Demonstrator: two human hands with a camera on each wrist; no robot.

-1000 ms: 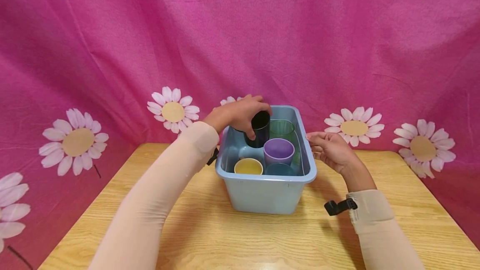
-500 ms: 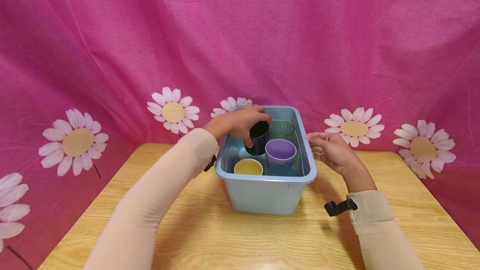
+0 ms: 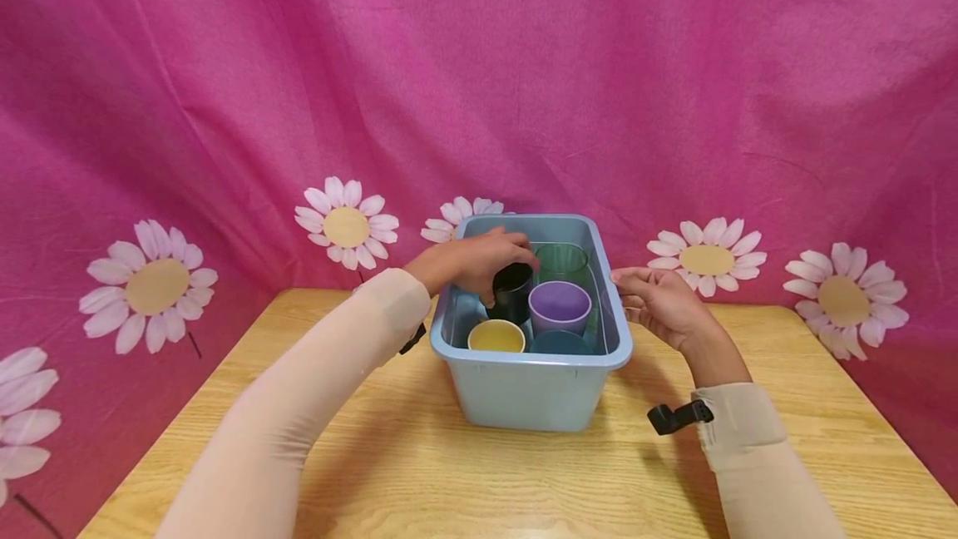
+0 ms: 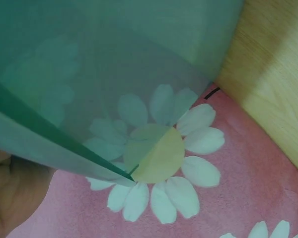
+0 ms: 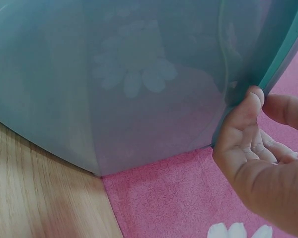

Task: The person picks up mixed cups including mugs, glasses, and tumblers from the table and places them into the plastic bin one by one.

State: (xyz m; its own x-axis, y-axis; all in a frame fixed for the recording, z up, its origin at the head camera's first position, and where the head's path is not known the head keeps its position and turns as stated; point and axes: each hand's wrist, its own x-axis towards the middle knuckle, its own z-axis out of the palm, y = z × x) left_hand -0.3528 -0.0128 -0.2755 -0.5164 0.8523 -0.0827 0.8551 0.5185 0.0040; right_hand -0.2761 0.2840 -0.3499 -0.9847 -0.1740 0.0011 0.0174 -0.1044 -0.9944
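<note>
A light blue plastic bin [image 3: 527,398] stands on the table with several cups inside. My left hand [image 3: 486,260] reaches over its left side and grips a black cup [image 3: 511,301] by the upper part, upright and low in the bin. Beside it sit a purple cup [image 3: 560,306], a yellow cup [image 3: 496,336], a teal cup [image 3: 561,343] and a clear green cup [image 3: 561,258]. On the other side, my right hand [image 3: 666,302] pinches the bin's right rim [image 5: 283,54]. In the left wrist view the bin's wall hides the cups and most of the left hand [image 4: 20,196].
The wooden table [image 3: 419,481] reaches toward me in front of the bin. A pink cloth [image 3: 479,73] with white daisies hangs close behind the bin and along both sides of the table.
My left hand has lowered the black cup deeper into the bin and slightly toward me. The purple cup has shifted slightly. My right hand has stayed at the rim.
</note>
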